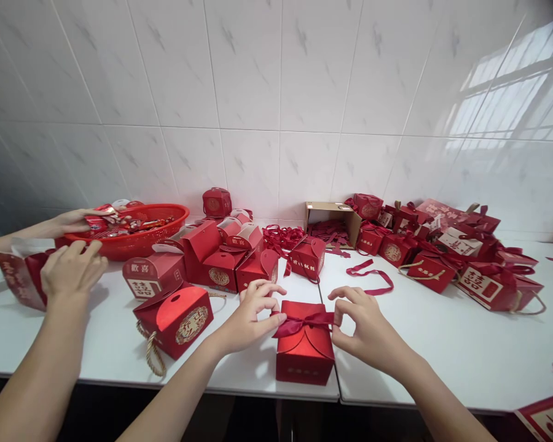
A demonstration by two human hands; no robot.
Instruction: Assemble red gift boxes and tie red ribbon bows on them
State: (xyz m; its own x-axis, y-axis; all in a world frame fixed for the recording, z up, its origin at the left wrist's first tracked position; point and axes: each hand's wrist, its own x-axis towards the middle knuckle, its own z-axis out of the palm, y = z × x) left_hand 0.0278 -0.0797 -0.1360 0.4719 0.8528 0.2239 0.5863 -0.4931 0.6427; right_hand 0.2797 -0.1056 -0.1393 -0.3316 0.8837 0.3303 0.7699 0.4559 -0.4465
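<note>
Right at the front of the white table (249,368), beside the seam in its top, a small red box (304,359) is sitting upright between the person's two hands. A dark red ribbon (295,326) is lying across its top, gathered in the middle. The left hand (257,314) is pinching one side of it between thumb and fingers, and the right hand (366,331) is pinching the other side; how tightly they are gripping, I cannot tell. Neither hand seems to be pressing on the box itself.

The box is looking light to me, thin folded card, stiff along its edges but likely to dent if squeezed at the curved flaps (311,344) meeting on top. For steadying it, the lower side walls are offering the firmer hold. The ribbon is shining like satin, so it is probably soft and slippery; fingertips close to the gathered middle are likely giving better control. Farther left, another person's hand (74,270) is touching a gift bag (21,279).
</note>
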